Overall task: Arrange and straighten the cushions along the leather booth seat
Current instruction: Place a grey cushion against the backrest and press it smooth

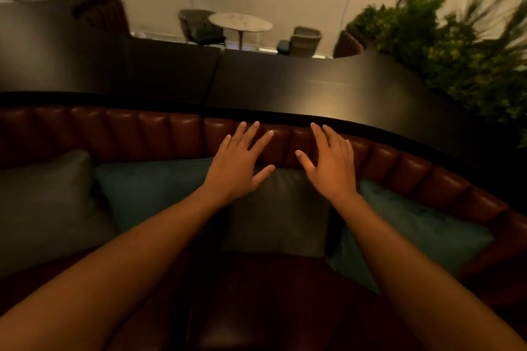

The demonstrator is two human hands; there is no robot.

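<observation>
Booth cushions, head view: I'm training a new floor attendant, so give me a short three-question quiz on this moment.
1. True or false: the left hand grips a cushion.
2. How many cushions lean along the leather backrest?
A) two B) four C) six
3. Fill in: the cushion right below both hands is ____ in colour.

Key
1. False. The left hand and the right hand are both spread open, fingers straight, holding nothing.
2. B: the far-left grey cushion, the left teal cushion, the middle grey cushion and the right teal cushion.
3. Grey.
</observation>
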